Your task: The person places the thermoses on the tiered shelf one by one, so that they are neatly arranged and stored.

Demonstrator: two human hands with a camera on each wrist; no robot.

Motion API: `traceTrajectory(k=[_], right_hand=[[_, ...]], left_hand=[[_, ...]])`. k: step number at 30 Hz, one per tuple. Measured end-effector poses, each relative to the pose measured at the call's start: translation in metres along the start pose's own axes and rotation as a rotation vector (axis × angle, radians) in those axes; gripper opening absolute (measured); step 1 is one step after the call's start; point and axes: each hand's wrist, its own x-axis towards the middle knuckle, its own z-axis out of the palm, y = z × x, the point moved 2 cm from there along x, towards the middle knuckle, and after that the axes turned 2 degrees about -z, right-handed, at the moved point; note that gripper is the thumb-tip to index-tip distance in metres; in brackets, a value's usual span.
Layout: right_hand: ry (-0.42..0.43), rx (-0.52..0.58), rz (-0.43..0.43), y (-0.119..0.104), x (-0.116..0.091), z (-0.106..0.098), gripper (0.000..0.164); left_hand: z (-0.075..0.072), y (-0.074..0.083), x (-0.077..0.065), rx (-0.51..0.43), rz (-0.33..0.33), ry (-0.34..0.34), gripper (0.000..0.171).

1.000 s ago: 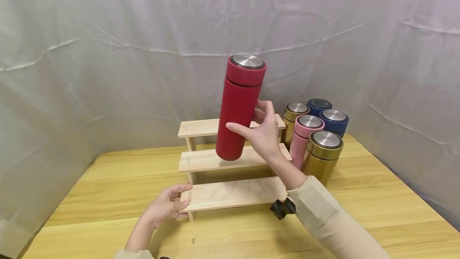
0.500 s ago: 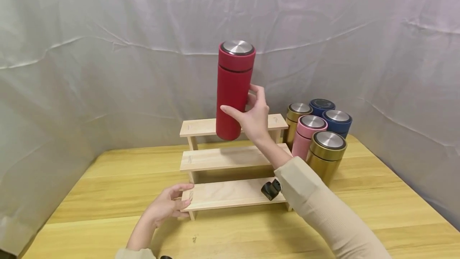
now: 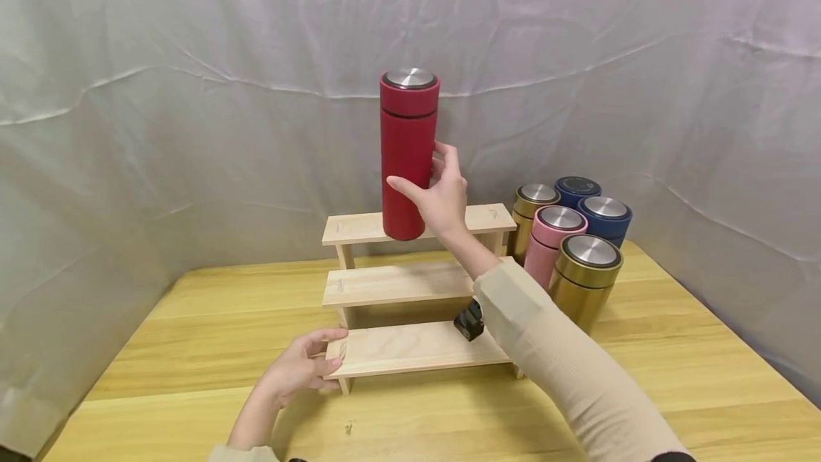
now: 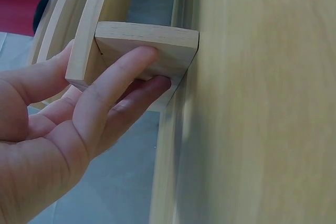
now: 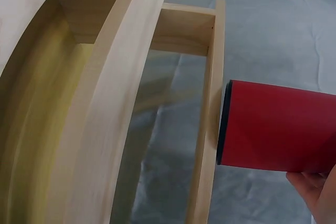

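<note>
A red thermos flask (image 3: pixel 408 155) with a silver lid stands upright over the top board of a three-tier wooden display rack (image 3: pixel 417 348). My right hand (image 3: pixel 442 194) grips its lower half, thumb in front and fingers round the right side. From the right wrist, the flask's dark base (image 5: pixel 224 124) appears right at the top board's edge. My left hand (image 3: pixel 301 366) holds the left end of the lowest board. In the left wrist view its fingers (image 4: pixel 118 80) press against the rack's end leg (image 4: pixel 152 48), with the thumb side at the board.
Right of the rack several more flasks stand close together: a pink one (image 3: pixel 545 252), gold ones (image 3: pixel 580 298) and blue ones (image 3: pixel 606 223). A grey cloth (image 3: pixel 256 127) hangs behind the wooden table (image 3: pixel 192 348). My right forearm crosses over the rack's right part.
My right hand has carried the red flask back and slightly left, from in front of the rack to its top board, and the flask has straightened upright. The left hand stays at the lowest board.
</note>
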Motion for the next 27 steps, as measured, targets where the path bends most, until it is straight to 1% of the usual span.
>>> traceTrajectory(k=[7, 11, 17, 23, 27], right_hand=[[-0.003, -0.011, 0.002, 0.003, 0.006, 0.006, 0.068], [-0.008, -0.015, -0.018, 0.004, 0.008, 0.008, 0.069], [-0.029, -0.064, -0.049, 0.007, 0.009, 0.011, 0.07], [-0.052, -0.122, -0.031, 0.008, 0.009, 0.014, 0.071], [-0.071, -0.125, -0.037, 0.008, 0.01, 0.016, 0.072]], left_hand=[[0.001, 0.0, 0.001, 0.01, 0.01, -0.006, 0.052], [0.001, 0.0, 0.001, 0.014, 0.018, -0.011, 0.052], [0.002, 0.0, 0.003, 0.009, 0.013, -0.007, 0.051], [0.002, 0.0, 0.001, 0.009, 0.005, 0.003, 0.051], [0.001, 0.0, 0.0, 0.006, 0.002, 0.009, 0.051]])
